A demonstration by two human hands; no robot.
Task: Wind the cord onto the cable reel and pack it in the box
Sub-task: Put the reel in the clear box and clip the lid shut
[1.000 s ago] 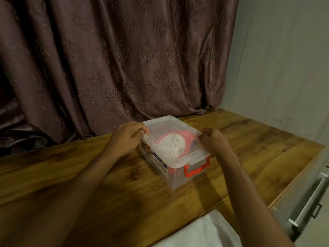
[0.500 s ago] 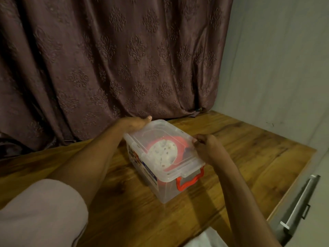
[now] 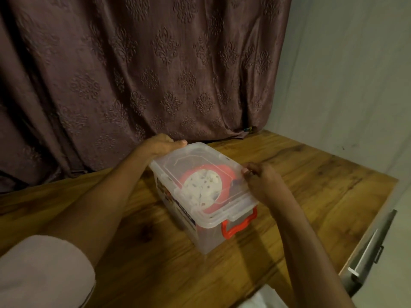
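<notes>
A clear plastic box [image 3: 209, 238] with a red latch handle [image 3: 238, 225] stands on the wooden table [image 3: 311, 185]. Its clear lid [image 3: 200, 161] lies on top. Through the lid I see the red and white cable reel [image 3: 203, 190] lying inside. My left hand [image 3: 161, 144] is wrapped over the lid's far left corner. My right hand [image 3: 261, 180] pinches the lid's right edge with its fingers curled on the rim. No loose cord shows outside the box.
A dark patterned curtain [image 3: 133, 74] hangs right behind the table. A pale wall [image 3: 344, 74] rises on the right. A drawer with a metal handle [image 3: 369, 247] sits below the table's right edge. A white cloth [image 3: 262, 298] lies at the near edge.
My left hand slid from the lid's near left side to its far left corner. My right hand stayed on the right edge. The view shifted a little.
</notes>
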